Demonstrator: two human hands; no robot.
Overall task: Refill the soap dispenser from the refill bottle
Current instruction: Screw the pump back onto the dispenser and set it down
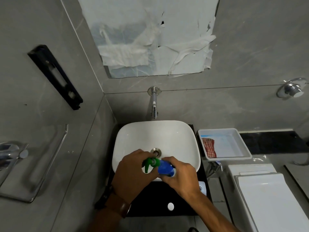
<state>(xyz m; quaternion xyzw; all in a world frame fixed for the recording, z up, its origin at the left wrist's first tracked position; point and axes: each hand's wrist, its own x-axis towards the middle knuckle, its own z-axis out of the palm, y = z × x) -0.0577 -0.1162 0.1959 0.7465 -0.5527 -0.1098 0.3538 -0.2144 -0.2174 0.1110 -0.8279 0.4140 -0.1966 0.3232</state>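
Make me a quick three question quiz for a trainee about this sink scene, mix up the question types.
1. True or false: the green pump head is held over the white sink.
2. Which hand grips the blue bottle? A) left hand B) right hand C) neither
3. Short answer: what lies inside the white tray to the right of the sink?

Key
1. True. Both hands hold it above the basin, near the drain.
2. B. The right hand wraps the blue bottle while the left hand is at the green pump head.
3. A red checked cloth, at the tray's left end.
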